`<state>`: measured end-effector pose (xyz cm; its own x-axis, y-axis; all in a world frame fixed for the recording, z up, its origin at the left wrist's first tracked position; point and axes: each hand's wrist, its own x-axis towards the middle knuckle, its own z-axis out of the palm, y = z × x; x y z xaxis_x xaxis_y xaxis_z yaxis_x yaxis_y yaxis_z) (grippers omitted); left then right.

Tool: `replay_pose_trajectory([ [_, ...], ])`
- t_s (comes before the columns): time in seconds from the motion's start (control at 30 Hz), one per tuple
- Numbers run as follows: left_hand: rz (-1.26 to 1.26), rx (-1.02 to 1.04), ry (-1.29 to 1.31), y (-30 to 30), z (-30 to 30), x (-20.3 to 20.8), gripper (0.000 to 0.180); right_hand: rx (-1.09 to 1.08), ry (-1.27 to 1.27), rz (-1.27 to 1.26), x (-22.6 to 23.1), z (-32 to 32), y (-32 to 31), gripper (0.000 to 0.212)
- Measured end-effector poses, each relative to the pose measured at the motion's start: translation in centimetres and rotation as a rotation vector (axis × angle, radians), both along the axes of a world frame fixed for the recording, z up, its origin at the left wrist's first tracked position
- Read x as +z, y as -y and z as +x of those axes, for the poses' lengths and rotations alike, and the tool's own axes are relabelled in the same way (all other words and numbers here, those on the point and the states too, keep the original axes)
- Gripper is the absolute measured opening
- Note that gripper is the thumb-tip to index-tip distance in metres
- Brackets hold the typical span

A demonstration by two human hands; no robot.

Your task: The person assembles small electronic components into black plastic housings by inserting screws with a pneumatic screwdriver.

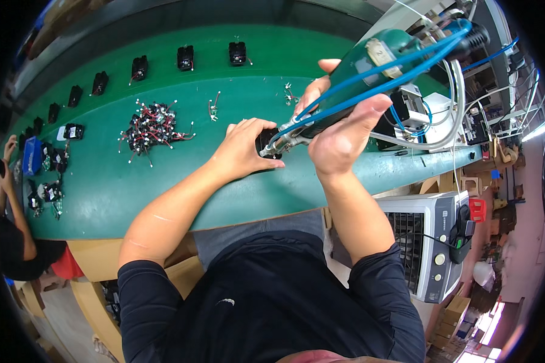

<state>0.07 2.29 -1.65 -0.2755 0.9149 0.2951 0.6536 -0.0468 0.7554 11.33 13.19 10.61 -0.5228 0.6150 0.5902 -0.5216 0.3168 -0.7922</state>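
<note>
My left hand point(242, 146) is closed around a small black housing point(264, 143) on the green table, thumb on the near side and fingers on the far side. My right hand point(340, 143) grips a large green power screwdriver point(360, 63) with blue air hoses along it. The tool is tilted, and its metal nose point(282, 143) reaches down to the housing between my hands. Whether the tip touches a screw is hidden. Beyond my right fingers lies a small bunch of wires point(290, 94).
A pile of wired black parts point(153, 128) lies left of my hands, with a loose red wire point(213, 106) nearby. Several black units point(185, 58) stand along the far green strip. A blue bin point(32, 156) and another person's arm point(18, 206) are far left; a machine point(413, 112) stands right.
</note>
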Motion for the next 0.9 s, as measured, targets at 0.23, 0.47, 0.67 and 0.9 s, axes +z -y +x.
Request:
replay_pose_trajectory([
  [0.23, -0.043, 0.0, -0.09, 0.4, 0.3, 0.7, 0.078, -0.054, -0.07, 0.003, 6.5, 0.3, -0.6, 0.103],
  [0.47, 0.09, 0.004, -0.085, 0.1, 0.4, -0.6, 0.075, -0.021, -0.007, -0.006, 2.1, -1.0, 0.2, 0.102],
  [0.67, 0.085, 0.008, -0.064, 0.1, 0.4, -0.6, 0.074, -0.015, -0.008, -0.037, 2.7, -1.2, 0.1, 0.103],
  [0.9, -0.032, -0.03, -0.114, 0.3, 0.4, -0.3, 0.09, -0.009, -0.036, -0.05, 4.7, -1.0, 0.0, 0.105],
])
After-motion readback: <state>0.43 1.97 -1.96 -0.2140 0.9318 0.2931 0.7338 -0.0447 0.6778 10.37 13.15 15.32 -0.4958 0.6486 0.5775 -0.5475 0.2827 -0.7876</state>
